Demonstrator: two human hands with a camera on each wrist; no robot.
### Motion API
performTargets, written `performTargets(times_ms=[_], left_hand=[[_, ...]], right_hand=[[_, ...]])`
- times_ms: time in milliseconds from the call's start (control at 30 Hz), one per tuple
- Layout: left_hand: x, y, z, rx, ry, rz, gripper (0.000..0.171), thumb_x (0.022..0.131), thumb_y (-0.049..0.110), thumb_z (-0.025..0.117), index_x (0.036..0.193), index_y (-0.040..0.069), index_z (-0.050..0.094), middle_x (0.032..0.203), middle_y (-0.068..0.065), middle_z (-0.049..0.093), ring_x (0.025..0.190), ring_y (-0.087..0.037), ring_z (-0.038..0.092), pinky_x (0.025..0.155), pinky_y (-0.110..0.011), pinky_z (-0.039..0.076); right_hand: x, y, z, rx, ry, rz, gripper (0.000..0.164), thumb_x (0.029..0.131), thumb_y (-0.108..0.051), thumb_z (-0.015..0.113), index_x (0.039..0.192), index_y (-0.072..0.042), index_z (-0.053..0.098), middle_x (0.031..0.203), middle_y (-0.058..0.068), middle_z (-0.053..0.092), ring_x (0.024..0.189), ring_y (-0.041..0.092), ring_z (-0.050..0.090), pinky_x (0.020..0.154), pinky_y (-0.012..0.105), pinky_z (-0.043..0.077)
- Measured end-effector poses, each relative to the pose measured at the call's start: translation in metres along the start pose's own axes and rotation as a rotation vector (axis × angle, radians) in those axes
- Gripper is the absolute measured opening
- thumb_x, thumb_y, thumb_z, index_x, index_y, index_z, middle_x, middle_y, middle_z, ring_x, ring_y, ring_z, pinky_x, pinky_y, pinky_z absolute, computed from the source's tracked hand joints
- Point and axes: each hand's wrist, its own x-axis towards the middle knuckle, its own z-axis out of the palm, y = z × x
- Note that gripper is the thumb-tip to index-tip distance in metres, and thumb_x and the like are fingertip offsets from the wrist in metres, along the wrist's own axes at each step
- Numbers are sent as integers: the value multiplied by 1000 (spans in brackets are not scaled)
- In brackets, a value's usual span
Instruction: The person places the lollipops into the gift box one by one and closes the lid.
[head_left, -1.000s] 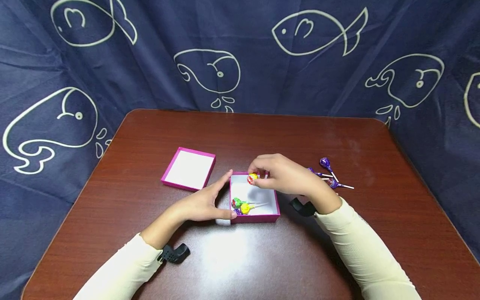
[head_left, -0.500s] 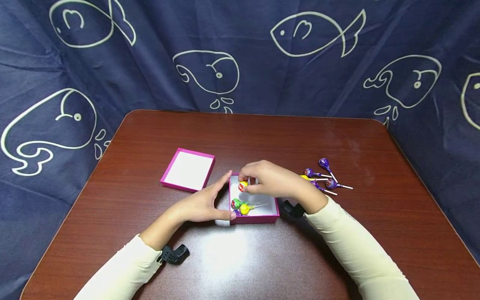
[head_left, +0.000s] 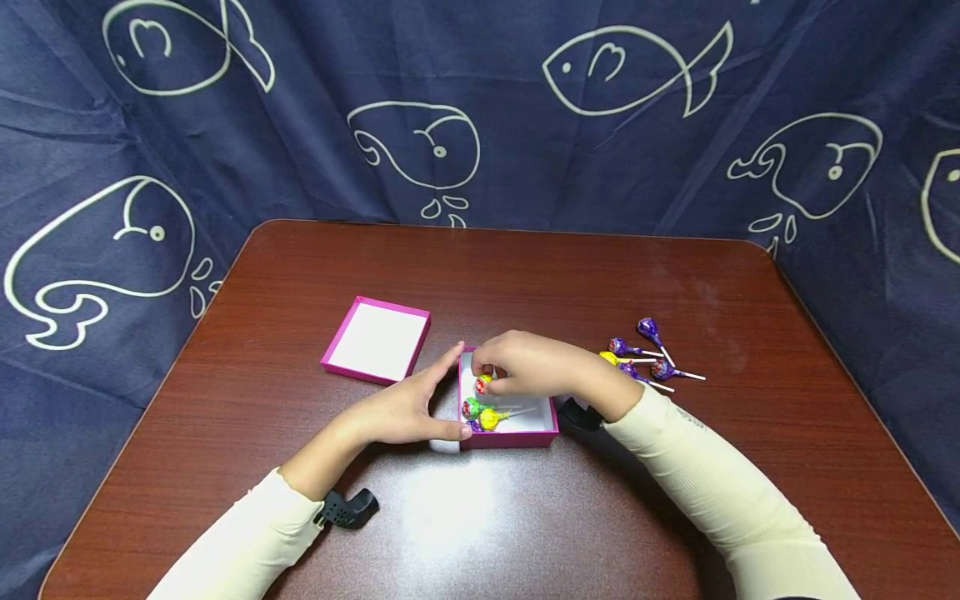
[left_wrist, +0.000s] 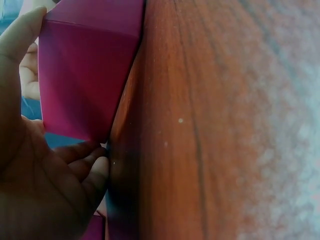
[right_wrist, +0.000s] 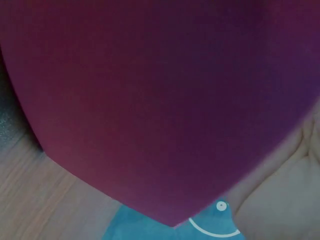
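Observation:
A pink box (head_left: 510,439) with a white inside stands on the table in front of the person. The left hand (head_left: 408,411) holds it at its left side, thumb at the near corner and fingers at the far one; the left wrist view shows this grip on the pink wall (left_wrist: 85,75). Inside the box, the right hand (head_left: 536,364) pinches a yellow-and-red lollipop (head_left: 482,385) by its head, its stick hidden by the hand. Close below it lie a green lollipop (head_left: 471,407), a yellow lollipop (head_left: 491,418) and a purple one (head_left: 475,426), partly covered. Pink box wall (right_wrist: 140,110) fills most of the right wrist view.
A pink-rimmed lid (head_left: 378,340) lies white side up, behind the left hand. Right of the box, several purple lollipops (head_left: 648,328) and a yellow lollipop (head_left: 610,357) lie in a loose group. A dark blue curtain (head_left: 480,67) hangs behind the table.
The right hand has moved left and toward the person with the lollipop, from the box's far edge to just behind the other lollipops. The left hand and the box stay in place.

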Motion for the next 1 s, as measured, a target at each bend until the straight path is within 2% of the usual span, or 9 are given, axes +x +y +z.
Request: performTargets(times_ms=[367,633,1000], left_hand=[[0,2,0,-5,8,5,114,80,49,80,161,21,6,163,-9,18,145,-23,26,117,-47,23],[-1,2,0,-4,8,3,114,80,49,80,161,21,6,163,-9,18,145,-24,25,117,-47,23],[-1,2,0,6,6,2,114,80,49,80,161,21,5,163,-9,18,145,-25,25,117,-47,23]], right_hand=[[4,2,5,-48,-113,46,6,86,-8,71,90,-11,66,71,-8,53,67,9,48,62,24,43],[6,3,10,-59,-121,59,6,87,-8,70,91,-11,67,73,-9,55,67,9,49,63,25,44],[5,3,14,-66,-105,32,8,86,-6,69,93,-8,67,72,-8,54,66,9,48,62,26,44]])
